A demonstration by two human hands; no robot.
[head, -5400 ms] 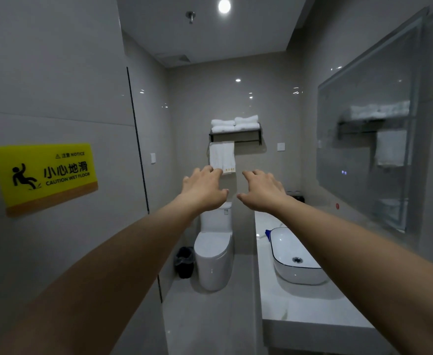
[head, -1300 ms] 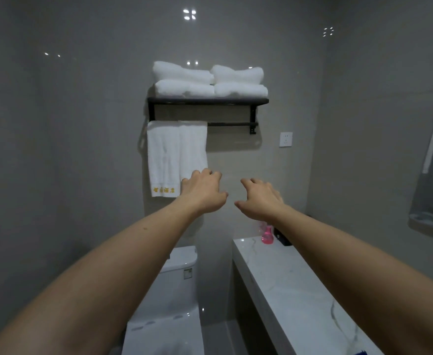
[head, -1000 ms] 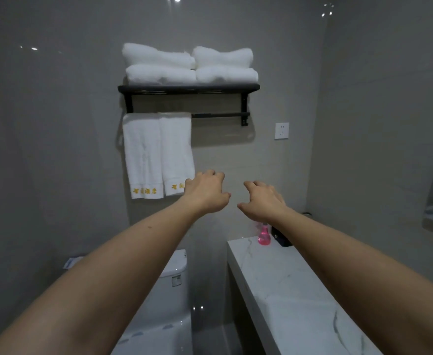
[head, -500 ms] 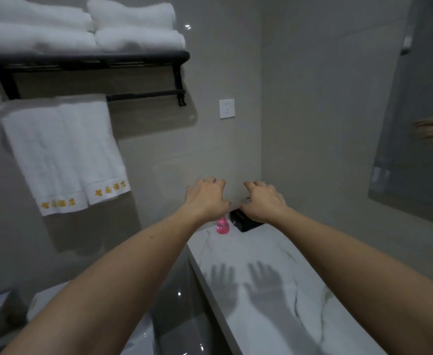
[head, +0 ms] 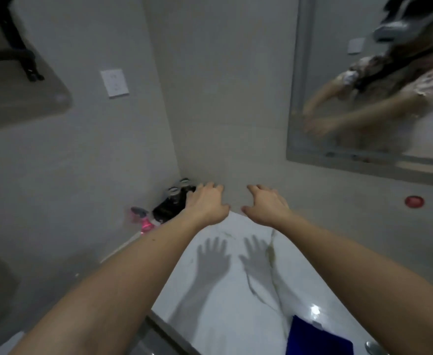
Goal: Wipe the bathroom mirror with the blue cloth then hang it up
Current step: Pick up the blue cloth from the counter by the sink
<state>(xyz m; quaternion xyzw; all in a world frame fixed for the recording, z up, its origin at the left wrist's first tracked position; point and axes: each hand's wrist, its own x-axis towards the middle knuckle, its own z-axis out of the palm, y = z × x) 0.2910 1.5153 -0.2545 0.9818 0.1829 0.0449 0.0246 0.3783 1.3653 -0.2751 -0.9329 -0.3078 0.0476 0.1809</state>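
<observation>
The blue cloth (head: 315, 338) lies flat on the white marble counter (head: 225, 298) at the bottom right, partly under my right forearm. The mirror (head: 379, 80) hangs on the right wall and reflects a blurred person with outstretched arms. My left hand (head: 206, 203) and my right hand (head: 265, 204) hover side by side above the far end of the counter, palms down, fingers spread, holding nothing. Both hands are well past the cloth and apart from it.
A pink spray bottle (head: 143, 221) and a black tray with small bottles (head: 174, 203) stand in the counter's far corner. The black towel rack's end (head: 18, 55) shows at the top left, with a white wall socket (head: 114, 83) beside it. A red button (head: 414, 201) sits below the mirror.
The view has swung right and down: the towels have left the frame, the mirror and the blue cloth have come into view. My hands stay outstretched and empty.
</observation>
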